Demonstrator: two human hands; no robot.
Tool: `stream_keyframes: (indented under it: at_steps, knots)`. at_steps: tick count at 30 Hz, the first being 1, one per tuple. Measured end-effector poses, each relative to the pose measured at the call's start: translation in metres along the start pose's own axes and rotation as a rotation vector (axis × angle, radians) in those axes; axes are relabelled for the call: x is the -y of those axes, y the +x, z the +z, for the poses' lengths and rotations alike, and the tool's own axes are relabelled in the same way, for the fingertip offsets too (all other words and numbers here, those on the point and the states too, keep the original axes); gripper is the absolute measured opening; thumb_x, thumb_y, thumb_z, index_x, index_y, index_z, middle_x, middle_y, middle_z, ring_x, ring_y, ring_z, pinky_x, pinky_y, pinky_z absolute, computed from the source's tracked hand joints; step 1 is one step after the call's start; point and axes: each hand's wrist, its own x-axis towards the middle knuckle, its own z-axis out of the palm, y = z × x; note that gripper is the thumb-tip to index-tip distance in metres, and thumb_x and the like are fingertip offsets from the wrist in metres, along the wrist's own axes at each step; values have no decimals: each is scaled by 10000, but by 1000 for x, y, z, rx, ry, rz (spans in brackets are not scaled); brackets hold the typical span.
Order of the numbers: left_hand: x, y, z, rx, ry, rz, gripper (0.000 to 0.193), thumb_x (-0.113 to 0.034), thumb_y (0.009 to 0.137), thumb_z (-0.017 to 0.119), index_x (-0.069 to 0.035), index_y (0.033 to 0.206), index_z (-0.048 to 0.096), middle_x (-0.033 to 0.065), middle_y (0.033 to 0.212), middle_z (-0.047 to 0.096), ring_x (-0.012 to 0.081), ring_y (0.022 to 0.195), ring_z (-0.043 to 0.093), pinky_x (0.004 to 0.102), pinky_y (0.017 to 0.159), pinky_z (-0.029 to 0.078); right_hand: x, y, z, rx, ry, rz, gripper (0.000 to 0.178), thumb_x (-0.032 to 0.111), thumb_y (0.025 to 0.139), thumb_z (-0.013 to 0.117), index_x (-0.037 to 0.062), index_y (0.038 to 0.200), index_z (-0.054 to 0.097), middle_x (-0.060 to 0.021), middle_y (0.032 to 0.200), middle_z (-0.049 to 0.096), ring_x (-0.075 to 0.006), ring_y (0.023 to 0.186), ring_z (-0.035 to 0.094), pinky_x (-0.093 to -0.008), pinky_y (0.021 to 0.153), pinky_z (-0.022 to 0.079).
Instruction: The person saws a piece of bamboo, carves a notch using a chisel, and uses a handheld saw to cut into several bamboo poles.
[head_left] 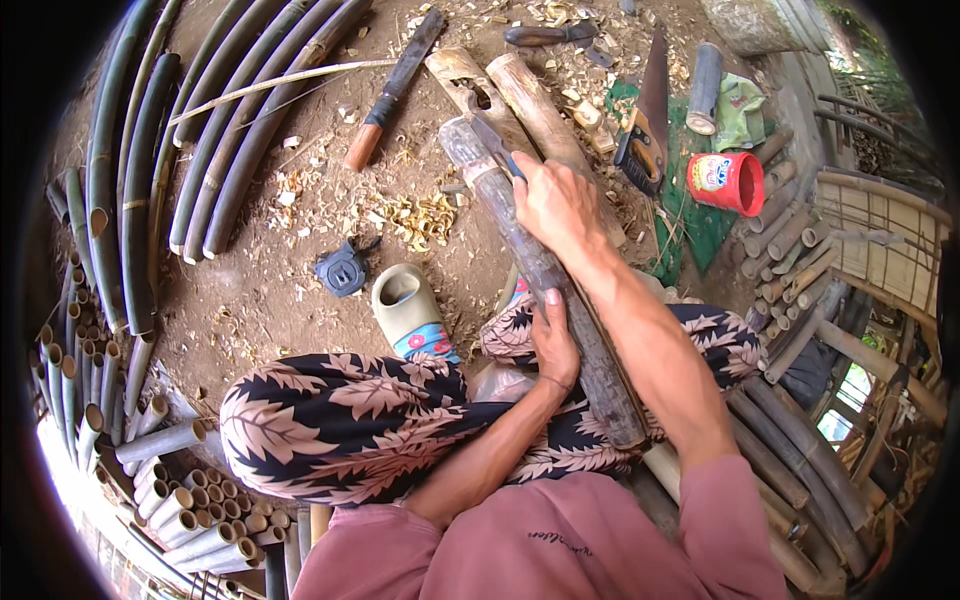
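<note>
Bamboo pole (560, 300) is lying slantwise across the person's lap, far end over the dirt ground (270, 290). Left hand (553, 345) is gripping its middle; right hand (555, 205) is clenching a knife (493, 143) against the upper end. Sandal (405, 305) and red cup (728, 183) are sitting nearby.

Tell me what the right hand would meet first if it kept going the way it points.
Probably the cut top end of the dark bamboo pole, where the knife blade in the right hand already rests. Beyond lie two pale bamboo pieces; depth is unclear.
</note>
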Motion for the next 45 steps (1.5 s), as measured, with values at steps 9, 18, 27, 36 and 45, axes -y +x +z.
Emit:
stream_keyframes:
  at_steps: [9, 18, 27, 36, 45]
  knots:
    - [-95, -32, 17, 67, -68, 245, 682, -382, 956, 655, 42, 1408, 370, 192, 1238, 549, 246, 1123, 542, 378, 961, 440, 26, 22, -115, 55, 167, -60, 879, 719, 808, 620, -66, 1200, 656, -304, 1092, 662, -362, 1021, 659, -445, 922, 496]
    - [-140, -2, -28, -388, 820, 1098, 1020, -198, 740, 834, -62, 1551, 231, 247, 1349, 369, 426, 1245, 378, 513, 1070, 316, 90, 21, -195, 47, 742, -456, 679, 427, 698, 844, -8, 1192, 678, -212, 1103, 706, -288, 1039, 672, -404, 973, 499]
    - [-153, 7, -38, 247, -822, -392, 846, -734, 874, 525, -67, 1391, 461, 149, 1292, 553, 303, 1133, 583, 452, 898, 507, -22, -103, -132, -40, 568, -537, 522, 296, 857, 749, 46, 1277, 567, -128, 1269, 562, -250, 1078, 585, -398, 947, 482]
    - [-71, 7, -34, 411, -697, -308, 479, -467, 924, 605, -32, 1124, 617, 162, 1009, 687, 312, 917, 675, 469, 871, 547, -64, -218, -125, 0, 453, -256, 495, -15, 882, 555, 27, 1375, 539, -189, 1083, 570, -336, 973, 580, -387, 886, 467]
    - [-35, 45, -22, -2, -327, -134, 802, -739, 947, 333, -14, 1169, 593, 128, 942, 675, 250, 858, 677, 378, 806, 569, -19, -238, -94, -44, 347, -79, 404, 160, 955, 605, 23, 1334, 578, -190, 920, 622, -367, 822, 632, -420, 743, 507]
